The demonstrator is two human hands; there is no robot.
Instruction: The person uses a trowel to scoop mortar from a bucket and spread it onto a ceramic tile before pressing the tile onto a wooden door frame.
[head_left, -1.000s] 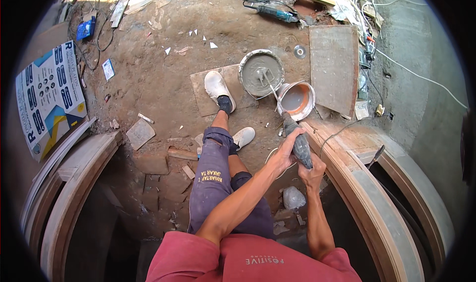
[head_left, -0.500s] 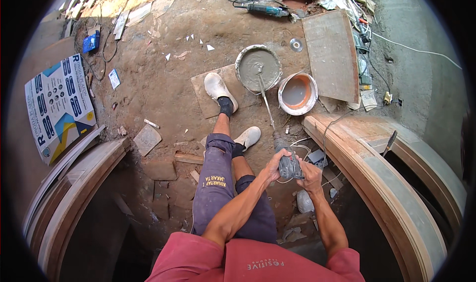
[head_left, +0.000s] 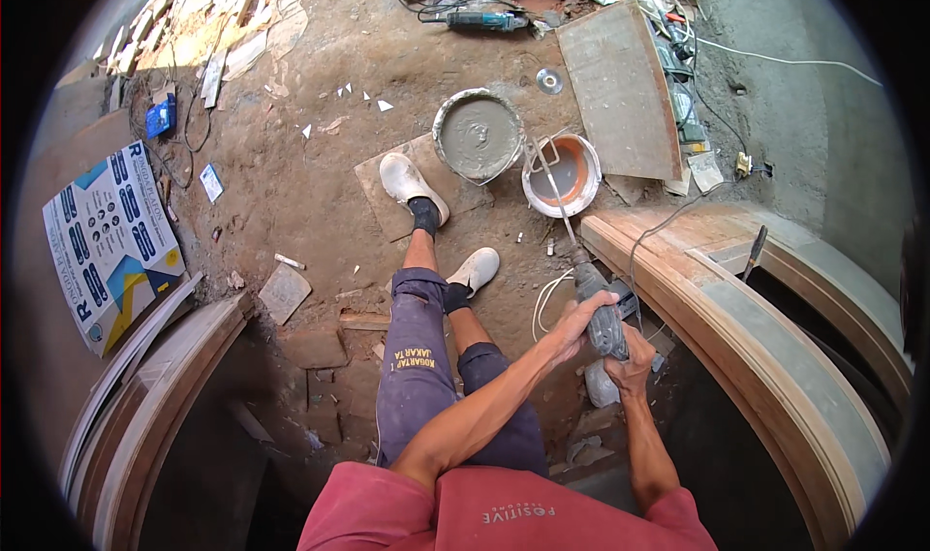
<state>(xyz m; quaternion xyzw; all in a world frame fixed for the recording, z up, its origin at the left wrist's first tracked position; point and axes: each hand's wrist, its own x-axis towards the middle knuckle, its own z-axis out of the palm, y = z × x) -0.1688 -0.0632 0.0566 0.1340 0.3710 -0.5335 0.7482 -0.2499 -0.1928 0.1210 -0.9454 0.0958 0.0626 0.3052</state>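
Both my hands grip a grey power drill [head_left: 606, 332] fitted with a long mixing paddle [head_left: 556, 181]. My left hand [head_left: 584, 321] wraps around the body's upper side, while my right hand [head_left: 632, 359] closes around the rear handle. The paddle's wire head is out over the smaller white bucket [head_left: 534, 191], which has an orange-stained inside and greyish liquid. Whether it touches that bucket's rim I cannot tell. To its left stands a larger bucket [head_left: 438, 150] full of wet grey mortar [head_left: 479, 133], its surface swirled.
Wooden frames curve up at the right [head_left: 717, 333] and left [head_left: 179, 382]. A board [head_left: 625, 96] lies beyond the buckets, near a disc [head_left: 549, 80] and an angle grinder [head_left: 484, 20]. Cables trail along the right wall. A printed sheet [head_left: 111, 246] lies far left.
The paddle has come up out of the mortar and swung right, over the smaller bucket. My hands and the drill have moved right with it.
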